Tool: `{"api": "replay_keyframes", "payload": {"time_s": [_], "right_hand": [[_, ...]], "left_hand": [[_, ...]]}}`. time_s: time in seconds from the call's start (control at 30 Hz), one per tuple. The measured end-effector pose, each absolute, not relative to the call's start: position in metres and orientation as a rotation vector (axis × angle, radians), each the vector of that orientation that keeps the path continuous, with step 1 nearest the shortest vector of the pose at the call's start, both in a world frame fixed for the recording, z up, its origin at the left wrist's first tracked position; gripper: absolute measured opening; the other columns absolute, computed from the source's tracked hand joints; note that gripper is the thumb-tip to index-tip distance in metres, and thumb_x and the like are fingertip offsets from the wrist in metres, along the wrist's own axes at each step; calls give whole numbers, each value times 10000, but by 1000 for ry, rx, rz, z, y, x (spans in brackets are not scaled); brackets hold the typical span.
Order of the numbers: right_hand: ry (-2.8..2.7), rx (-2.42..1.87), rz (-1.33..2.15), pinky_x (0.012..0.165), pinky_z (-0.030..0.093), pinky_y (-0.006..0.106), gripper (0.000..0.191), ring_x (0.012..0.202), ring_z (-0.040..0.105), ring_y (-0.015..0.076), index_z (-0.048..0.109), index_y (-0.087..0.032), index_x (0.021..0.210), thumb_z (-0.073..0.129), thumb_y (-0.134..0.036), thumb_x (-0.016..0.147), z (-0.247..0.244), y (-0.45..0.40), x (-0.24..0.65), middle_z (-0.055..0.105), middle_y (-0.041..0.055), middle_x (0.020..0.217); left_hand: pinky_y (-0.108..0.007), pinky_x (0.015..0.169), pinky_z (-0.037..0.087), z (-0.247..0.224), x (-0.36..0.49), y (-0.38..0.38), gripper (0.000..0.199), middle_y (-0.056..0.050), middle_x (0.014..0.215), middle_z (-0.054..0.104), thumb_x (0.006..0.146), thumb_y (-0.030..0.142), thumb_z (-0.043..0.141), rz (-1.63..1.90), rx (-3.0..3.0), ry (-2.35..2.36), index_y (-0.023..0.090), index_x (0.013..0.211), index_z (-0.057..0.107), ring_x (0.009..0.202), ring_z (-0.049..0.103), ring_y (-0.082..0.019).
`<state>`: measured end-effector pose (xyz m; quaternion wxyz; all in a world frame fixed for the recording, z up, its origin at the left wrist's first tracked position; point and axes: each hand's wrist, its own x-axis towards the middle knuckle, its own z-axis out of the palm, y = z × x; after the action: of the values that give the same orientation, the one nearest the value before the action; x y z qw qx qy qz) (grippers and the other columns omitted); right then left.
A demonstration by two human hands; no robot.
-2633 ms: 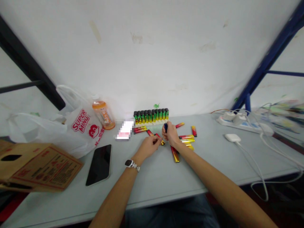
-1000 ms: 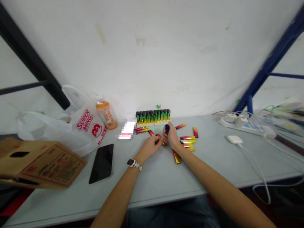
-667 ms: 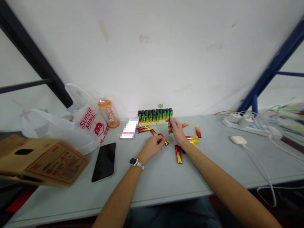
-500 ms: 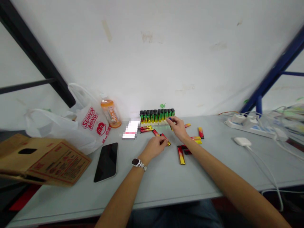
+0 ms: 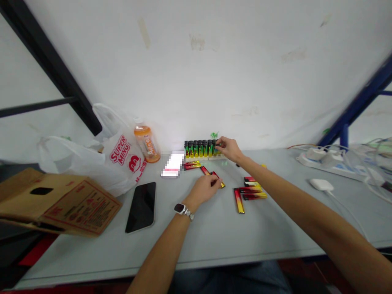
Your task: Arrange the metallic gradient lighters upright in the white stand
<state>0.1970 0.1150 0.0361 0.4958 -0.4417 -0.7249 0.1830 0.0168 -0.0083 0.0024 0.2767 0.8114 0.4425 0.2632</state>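
Green-and-yellow lighters (image 5: 197,149) with black tops stand upright in close rows in a low pale tray (image 5: 216,157) by the wall. At the right end of these rows, my right hand (image 5: 230,149) has its fingertips pinched on a lighter, mostly hidden by the fingers. My left hand (image 5: 206,188), wearing a watch, rests on the table with fingers curled onto a red-and-yellow lighter (image 5: 222,184). Just beyond it lies another red-and-yellow lighter (image 5: 204,170). More loose lighters (image 5: 239,201) lie flat near my right forearm, and a few (image 5: 192,165) lie before the tray.
To the left are a black phone (image 5: 141,207), a blurred white pack (image 5: 173,165), an orange drink bottle (image 5: 147,143), a white plastic bag (image 5: 122,163) and a cardboard box (image 5: 82,204). A power strip (image 5: 337,165) and white charger (image 5: 321,184) with cables lie at right.
My right hand has moved up and slightly right, from in front of the tray to the right end of the rows. My left hand stays by its lighter. The whole view has shifted slightly.
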Motion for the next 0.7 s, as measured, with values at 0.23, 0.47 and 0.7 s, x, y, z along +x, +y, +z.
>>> {"api": "replay_keyframes", "payload": {"time_s": [0.23,0.47,0.7], "right_hand": [[-1949,-1109,312,736,458,300,79,721,572,163,704,-165,784,627,-173,770,30,131,199,627,42,800],[-2066,-1277,81,928,452,363,327,933,566,227,679,-147,1159,567,-258,873,27,112,198,520,115,1048],[-2035,-1434,195,861,461,332,391,938,595,223,577,-126,1203,522,-367,899,23,45,188,582,133,1105]], "left_hand": [[-238,553,333,2,17,-7,396,-18,605,605,928,419,439,728,2148,1172,159,724,657,572,523,-134],[-231,558,344,1,14,-3,379,-13,615,593,926,396,436,805,2115,1133,150,718,636,580,518,-123],[-226,544,300,6,10,-3,231,6,588,567,829,266,502,758,2128,1252,154,647,590,563,487,-109]]}}
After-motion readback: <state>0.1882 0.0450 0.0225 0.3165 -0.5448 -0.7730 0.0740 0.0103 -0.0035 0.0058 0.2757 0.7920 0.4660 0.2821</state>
